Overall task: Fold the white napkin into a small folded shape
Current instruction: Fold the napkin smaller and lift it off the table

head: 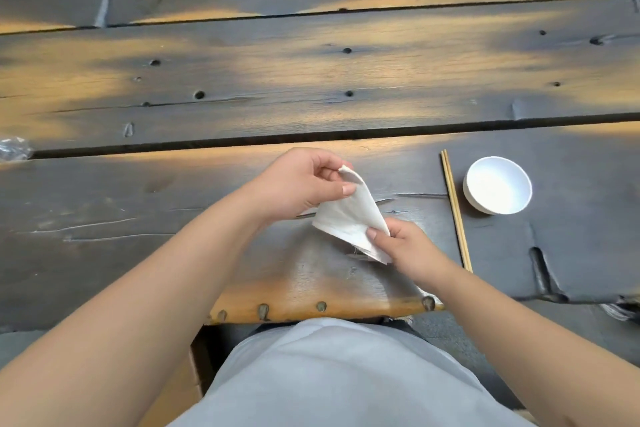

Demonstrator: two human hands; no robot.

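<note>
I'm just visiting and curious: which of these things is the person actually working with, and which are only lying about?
In use:
white napkin, partly folded
left hand, pinching its top corner
right hand, pinching its lower edge

Lying about:
chopsticks, right of the hands
white bowl, beyond the chopsticks
clear plastic scrap, far left

No legible text anywhere.
</note>
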